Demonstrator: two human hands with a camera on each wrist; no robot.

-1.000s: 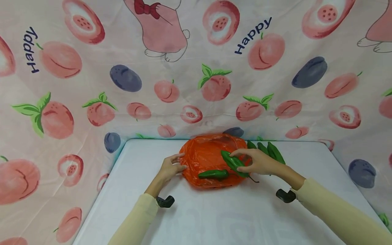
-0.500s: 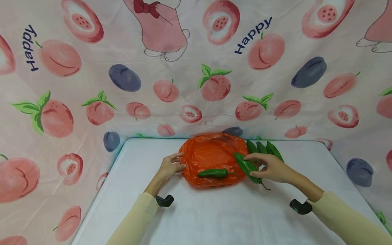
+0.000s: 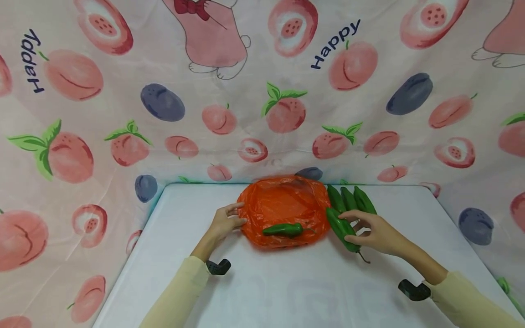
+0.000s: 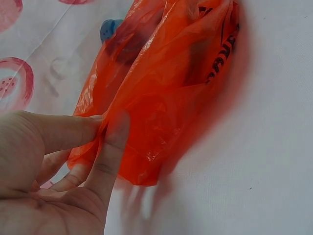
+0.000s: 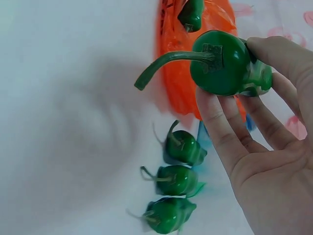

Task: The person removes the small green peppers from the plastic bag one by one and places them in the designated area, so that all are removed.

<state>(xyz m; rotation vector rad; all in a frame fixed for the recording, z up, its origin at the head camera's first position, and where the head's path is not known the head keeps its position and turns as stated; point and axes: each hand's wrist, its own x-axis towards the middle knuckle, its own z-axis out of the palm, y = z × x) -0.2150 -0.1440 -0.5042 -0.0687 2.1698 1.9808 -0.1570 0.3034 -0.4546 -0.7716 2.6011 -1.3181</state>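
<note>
An orange plastic bag (image 3: 283,200) lies at the back middle of the white table. My left hand (image 3: 224,222) pinches the bag's left edge between thumb and finger, as the left wrist view shows in the thin plastic (image 4: 142,122). One green pepper (image 3: 283,230) rests at the front of the bag. My right hand (image 3: 377,230) holds another green pepper (image 3: 341,230) above the table, just right of the bag, its stem toward me. In the right wrist view the held pepper (image 5: 220,63) sits between thumb and fingers.
Three green peppers (image 3: 348,199) lie side by side at the back right of the table (image 3: 262,291); the right wrist view shows their stems. Behind the table hangs a fruit-printed cloth (image 3: 229,91). Black cameras sit at both wrists.
My right hand has carried its pepper from over the bag to the right and a little toward me. The left hand stays at the bag's left edge.
</note>
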